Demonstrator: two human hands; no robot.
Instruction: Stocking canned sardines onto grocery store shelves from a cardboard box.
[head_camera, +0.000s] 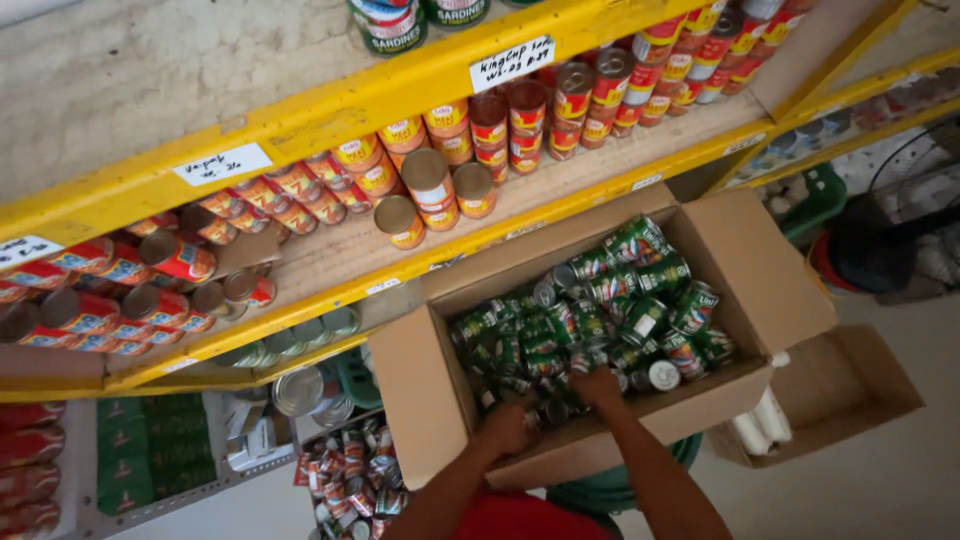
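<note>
Down inside the box (430, 400), my left grip (508, 428) and right grip (597, 385) are each clenched on green cans (600, 310); just beyond them the box sits nearly full, the shelf (330, 255) above half stocked with red cans (440, 190).

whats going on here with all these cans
A person is reaching with both hands into an open cardboard box full of green-labelled cans. The left hand and right hand are both down among the cans at the near side of the box. The box sits against a yellow shelf stocked with rows of red and orange cans.
</note>
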